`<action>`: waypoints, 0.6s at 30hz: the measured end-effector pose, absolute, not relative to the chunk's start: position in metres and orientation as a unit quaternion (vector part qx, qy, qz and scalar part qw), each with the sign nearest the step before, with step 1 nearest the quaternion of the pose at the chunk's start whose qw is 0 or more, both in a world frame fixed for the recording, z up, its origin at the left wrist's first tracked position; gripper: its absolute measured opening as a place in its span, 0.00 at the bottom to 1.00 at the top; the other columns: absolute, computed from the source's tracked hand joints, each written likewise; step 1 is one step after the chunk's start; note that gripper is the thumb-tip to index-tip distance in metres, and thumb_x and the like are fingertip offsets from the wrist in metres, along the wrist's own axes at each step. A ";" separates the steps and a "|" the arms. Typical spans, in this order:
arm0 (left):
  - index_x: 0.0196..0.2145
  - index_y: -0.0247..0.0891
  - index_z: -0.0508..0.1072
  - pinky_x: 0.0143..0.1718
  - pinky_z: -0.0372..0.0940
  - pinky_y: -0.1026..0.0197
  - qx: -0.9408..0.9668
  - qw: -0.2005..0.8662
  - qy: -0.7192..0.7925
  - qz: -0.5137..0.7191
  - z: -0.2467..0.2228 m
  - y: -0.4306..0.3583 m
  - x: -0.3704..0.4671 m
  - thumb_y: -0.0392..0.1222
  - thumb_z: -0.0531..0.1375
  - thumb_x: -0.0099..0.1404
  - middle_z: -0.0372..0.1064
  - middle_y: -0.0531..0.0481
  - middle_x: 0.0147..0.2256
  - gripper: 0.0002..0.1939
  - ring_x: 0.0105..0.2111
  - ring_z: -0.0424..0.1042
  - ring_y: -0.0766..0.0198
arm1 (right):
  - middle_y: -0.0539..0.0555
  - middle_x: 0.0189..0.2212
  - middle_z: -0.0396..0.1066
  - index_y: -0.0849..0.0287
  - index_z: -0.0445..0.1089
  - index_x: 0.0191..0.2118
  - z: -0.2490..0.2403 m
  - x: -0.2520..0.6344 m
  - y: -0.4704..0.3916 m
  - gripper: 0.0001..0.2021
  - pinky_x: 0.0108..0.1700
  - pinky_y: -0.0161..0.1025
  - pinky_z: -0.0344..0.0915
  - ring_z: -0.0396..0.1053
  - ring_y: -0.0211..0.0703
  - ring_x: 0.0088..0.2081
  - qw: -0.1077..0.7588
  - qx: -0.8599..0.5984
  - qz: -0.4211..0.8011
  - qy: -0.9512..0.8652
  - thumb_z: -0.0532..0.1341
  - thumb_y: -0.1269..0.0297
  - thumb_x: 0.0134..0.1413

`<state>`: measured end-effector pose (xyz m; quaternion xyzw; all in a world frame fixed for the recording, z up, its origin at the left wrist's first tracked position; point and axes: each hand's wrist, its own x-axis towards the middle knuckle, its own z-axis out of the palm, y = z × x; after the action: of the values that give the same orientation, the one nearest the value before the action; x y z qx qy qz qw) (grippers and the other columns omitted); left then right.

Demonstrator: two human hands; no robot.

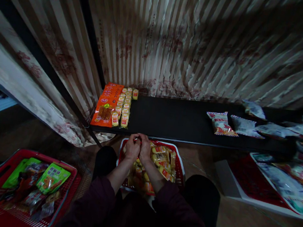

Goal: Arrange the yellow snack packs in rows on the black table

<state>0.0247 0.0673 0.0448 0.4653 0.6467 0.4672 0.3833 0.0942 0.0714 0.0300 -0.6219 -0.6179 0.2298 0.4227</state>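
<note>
My left hand (132,147) and my right hand (145,148) are close together over the far left part of a red basket with a white rim (180,156). Their fingers curl inward and meet at the tips; whatever is between them, if anything, is hidden. Small yellow wrapped snack packs (163,163) fill the basket between my knees. Just beyond my hands, on the black shelf (164,117), similar yellow packs (124,119) stand in rows. Orange snack bags (105,111) lie overlapped along their left side.
A red basket (67,188) at lower left holds green pouches (53,178) and other packets. Chip bags (221,123) lie on the shelf's right part. A red and white box (239,181) of bags stands at right. A dark post (88,27) and pleated curtain (162,48) border the shelf.
</note>
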 end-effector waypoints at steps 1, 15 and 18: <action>0.36 0.38 0.72 0.45 0.63 0.59 0.465 0.385 0.653 0.458 0.044 0.064 0.025 0.33 0.53 0.57 0.74 0.47 0.36 0.11 0.38 0.71 0.63 | 0.57 0.41 0.70 0.60 0.70 0.45 0.027 0.094 0.068 0.20 0.49 0.41 0.63 0.66 0.43 0.43 0.419 -0.624 0.236 -0.616 0.49 0.76 0.48; 0.29 0.39 0.73 0.49 0.62 0.56 0.369 0.460 0.703 0.397 0.001 0.053 0.026 0.30 0.57 0.53 0.74 0.47 0.35 0.08 0.39 0.72 0.60 | 0.59 0.45 0.71 0.61 0.72 0.45 0.015 0.101 0.051 0.17 0.48 0.35 0.63 0.68 0.41 0.45 0.224 -0.692 0.299 -0.618 0.50 0.76 0.54; 0.26 0.39 0.73 0.49 0.62 0.55 0.368 0.450 0.710 0.398 -0.012 0.055 0.028 0.30 0.58 0.51 0.74 0.47 0.34 0.07 0.40 0.71 0.59 | 0.58 0.46 0.70 0.60 0.72 0.45 0.009 0.102 0.052 0.17 0.48 0.34 0.63 0.68 0.40 0.46 0.200 -0.705 0.291 -0.615 0.50 0.75 0.54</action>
<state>0.0276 0.0555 -0.0121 0.3676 0.7098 0.3982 0.4499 0.1022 0.0516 0.0093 -0.7054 -0.6146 0.2912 0.1995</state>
